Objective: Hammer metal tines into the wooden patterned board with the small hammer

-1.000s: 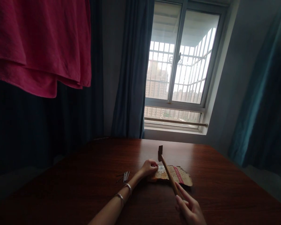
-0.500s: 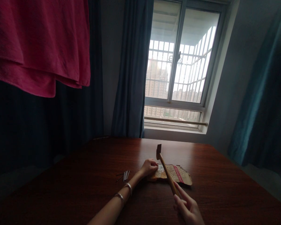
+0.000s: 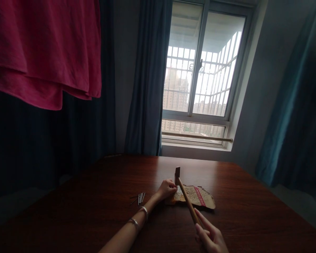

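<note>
My right hand (image 3: 211, 234) is closed around the wooden handle of a hammer (image 3: 189, 202), whose head is up and away from me, right beside my left fingertips. My left hand (image 3: 168, 189) is closed in a pinch at the left end of a flat tan piece (image 3: 206, 201) dotted with many small dark holes and crossed by a red band. What the left fingers pinch is too small and covered to make out. To the left of my left wrist, several thin metal rods, like nails (image 3: 140, 198), lie on the wood.
All this is on a dark reddish-brown wooden table (image 3: 81, 211). Behind it are a barred window (image 3: 196, 116) and blue curtains (image 3: 149, 88). A pink cloth (image 3: 44, 52) hangs at the upper left.
The hammer head has come down slightly, closer to my left fingertips. My left hand stays at the same end of the tan piece.
</note>
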Available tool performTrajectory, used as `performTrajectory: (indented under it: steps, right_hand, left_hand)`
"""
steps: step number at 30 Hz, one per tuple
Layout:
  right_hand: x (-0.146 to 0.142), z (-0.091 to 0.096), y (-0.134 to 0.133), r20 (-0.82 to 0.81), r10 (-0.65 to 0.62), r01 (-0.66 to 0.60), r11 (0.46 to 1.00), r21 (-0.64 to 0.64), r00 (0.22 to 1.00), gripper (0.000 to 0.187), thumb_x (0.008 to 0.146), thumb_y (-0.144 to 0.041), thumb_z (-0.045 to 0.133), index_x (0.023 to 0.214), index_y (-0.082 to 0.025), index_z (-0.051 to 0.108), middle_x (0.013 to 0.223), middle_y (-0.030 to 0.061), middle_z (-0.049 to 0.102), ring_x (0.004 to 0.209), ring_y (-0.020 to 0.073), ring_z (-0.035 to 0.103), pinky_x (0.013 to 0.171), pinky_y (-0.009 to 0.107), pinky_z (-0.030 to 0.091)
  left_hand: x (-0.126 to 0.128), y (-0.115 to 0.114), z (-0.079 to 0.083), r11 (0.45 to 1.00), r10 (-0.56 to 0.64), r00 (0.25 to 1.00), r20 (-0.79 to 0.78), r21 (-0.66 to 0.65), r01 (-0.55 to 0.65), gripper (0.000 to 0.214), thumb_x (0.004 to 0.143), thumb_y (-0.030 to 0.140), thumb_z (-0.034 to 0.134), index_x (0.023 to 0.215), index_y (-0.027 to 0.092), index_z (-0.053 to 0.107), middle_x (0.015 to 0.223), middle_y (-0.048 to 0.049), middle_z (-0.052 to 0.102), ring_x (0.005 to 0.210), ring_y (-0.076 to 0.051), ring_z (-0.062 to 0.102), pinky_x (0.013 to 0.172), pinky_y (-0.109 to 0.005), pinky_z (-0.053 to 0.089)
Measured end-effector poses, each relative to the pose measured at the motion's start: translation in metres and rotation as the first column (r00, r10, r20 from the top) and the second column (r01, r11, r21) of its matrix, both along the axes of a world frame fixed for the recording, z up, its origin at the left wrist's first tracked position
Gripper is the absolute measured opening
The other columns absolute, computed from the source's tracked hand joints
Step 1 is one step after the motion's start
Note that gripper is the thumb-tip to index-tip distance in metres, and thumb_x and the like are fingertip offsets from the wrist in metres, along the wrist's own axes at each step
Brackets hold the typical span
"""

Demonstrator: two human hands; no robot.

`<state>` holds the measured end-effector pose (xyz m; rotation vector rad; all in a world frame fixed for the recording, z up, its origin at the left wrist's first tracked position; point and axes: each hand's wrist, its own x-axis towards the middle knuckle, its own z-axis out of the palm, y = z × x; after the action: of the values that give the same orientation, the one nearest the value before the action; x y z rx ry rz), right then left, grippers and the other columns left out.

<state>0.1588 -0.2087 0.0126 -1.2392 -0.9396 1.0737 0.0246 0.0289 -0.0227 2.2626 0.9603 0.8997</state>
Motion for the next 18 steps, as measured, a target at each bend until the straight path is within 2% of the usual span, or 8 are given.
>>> performTrajectory:
  steps: [4, 8, 13, 16, 18]
  right_hand:
    - [-0.001, 0.0, -0.001, -0.031, -0.007, 0.007, 1.0, 0.022, 0.999, 0.098, 0.06, -0.066, 0.06, 0.132, -0.005, 0.036, 0.043, -0.0084, 0.037, 0.037, 0.0048, 0.027, 0.039, 0.018, 0.016]
    - [0.001, -0.002, 0.002, -0.037, 0.01, -0.01, 1.0, 0.012, 0.999, 0.099, 0.06, -0.064, 0.061, 0.133, -0.004, 0.034, 0.041, -0.0093, 0.035, 0.036, 0.0037, 0.024, 0.039, 0.018, 0.015]
    - [0.009, -0.001, -0.001, -0.049, -0.031, 0.032, 0.999, 0.007, 0.998, 0.096, 0.056, -0.061, 0.066, 0.129, -0.004, 0.04, 0.043, -0.0065, 0.043, 0.036, 0.0028, 0.026, 0.039, 0.018, 0.016]
    - [0.02, -0.002, -0.007, -0.046, -0.104, 0.105, 0.995, 0.003, 0.993, 0.09, 0.052, -0.054, 0.073, 0.125, -0.008, 0.046, 0.046, -0.0059, 0.048, 0.034, 0.0021, 0.025, 0.036, 0.019, 0.018]
    - [0.03, -0.005, -0.011, 0.002, -0.223, 0.223, 0.975, 0.025, 0.975, 0.083, 0.05, -0.052, 0.074, 0.119, -0.01, 0.054, 0.052, -0.0028, 0.055, 0.034, 0.0041, 0.03, 0.035, 0.021, 0.024]
  left_hand:
    - [0.0, -0.001, 0.0, 1.0, -0.007, 1.0, 0.019, -0.015, 0.007, 0.026, 0.072, 0.032, 0.055, 0.074, 0.013, 0.072, 0.071, -0.0036, 0.061, 0.061, -0.011, 0.051, 0.055, -0.02, 0.035]
    - [-0.001, -0.002, 0.001, 1.0, -0.011, 1.0, 0.025, -0.026, 0.011, 0.026, 0.072, 0.032, 0.055, 0.073, 0.013, 0.072, 0.07, -0.0036, 0.06, 0.062, -0.012, 0.052, 0.055, -0.02, 0.035]
    - [-0.003, -0.002, 0.003, 0.999, -0.035, 0.999, 0.015, -0.008, 0.035, 0.024, 0.071, 0.03, 0.055, 0.075, 0.013, 0.072, 0.071, -0.0029, 0.06, 0.063, -0.012, 0.051, 0.056, -0.02, 0.035]
    - [-0.006, -0.003, 0.006, 0.998, -0.056, 0.998, 0.005, -0.015, 0.056, 0.021, 0.07, 0.026, 0.056, 0.076, 0.013, 0.072, 0.071, -0.0023, 0.059, 0.062, -0.011, 0.05, 0.054, -0.019, 0.034]
    - [-0.008, -0.004, 0.007, 0.997, -0.074, 0.997, 0.009, -0.026, 0.074, 0.021, 0.07, 0.024, 0.055, 0.076, 0.012, 0.072, 0.073, -0.0025, 0.059, 0.062, -0.011, 0.05, 0.053, -0.019, 0.033]
